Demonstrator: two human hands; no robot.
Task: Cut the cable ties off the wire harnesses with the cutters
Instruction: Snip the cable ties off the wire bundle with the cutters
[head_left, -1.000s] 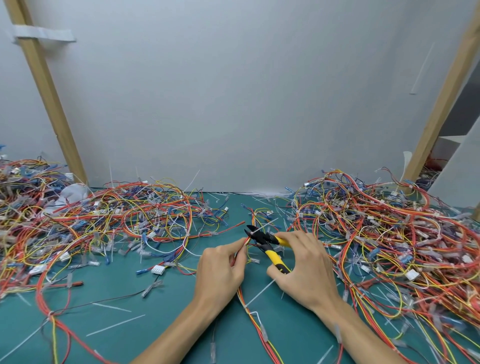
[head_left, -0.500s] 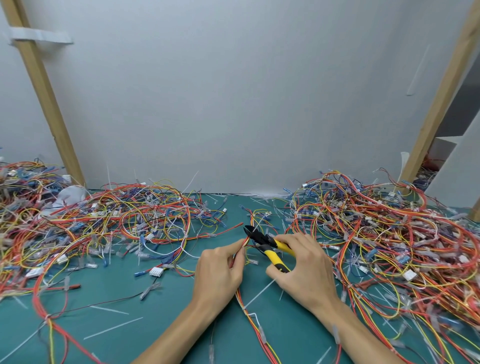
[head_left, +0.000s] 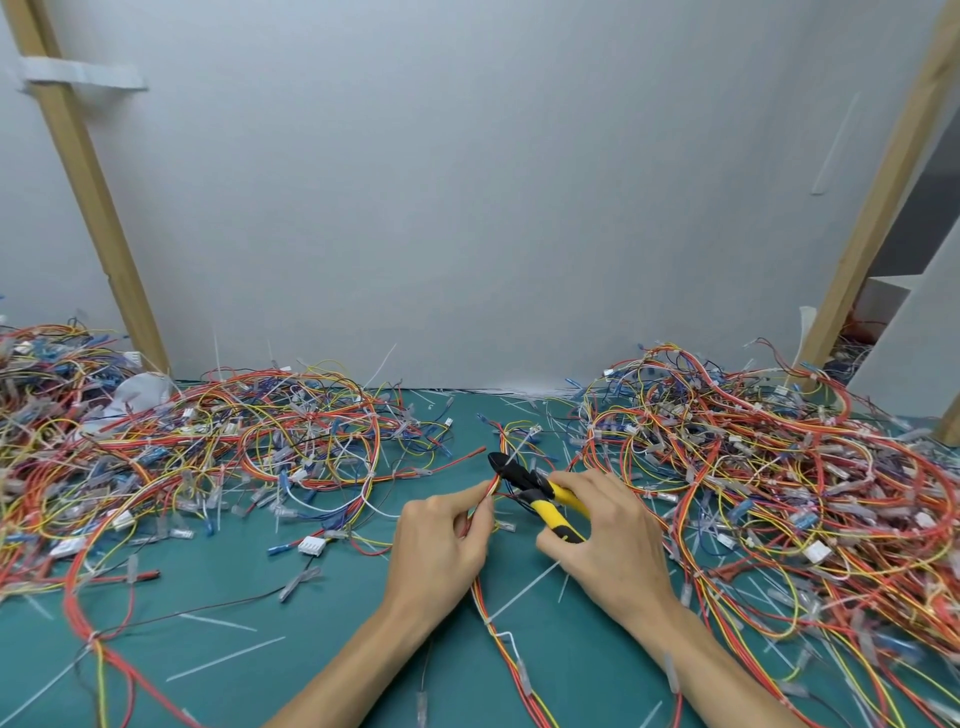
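- Wires of a harness (head_left: 500, 642), red and yellow, run over the green mat (head_left: 322, 670) between the wrists and up into the left hand (head_left: 441, 556), where thumb and forefinger pinch them.
- Just right of those fingers, the right hand (head_left: 613, 545) curls round the yellow handles of the cutters (head_left: 524, 480).
- The black jaws reach just beyond the left fingertips, at a white cable tie (head_left: 522, 444). I cannot tell whether they touch it.
- Farther out, a left pile (head_left: 234, 441) and a right pile (head_left: 779, 483) of tangled wires flank the fingers.

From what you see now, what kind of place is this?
Probably a small workshop bench: heaps of wire harnesses on a green mat, loose cable ties scattered about, cutters in the right hand.
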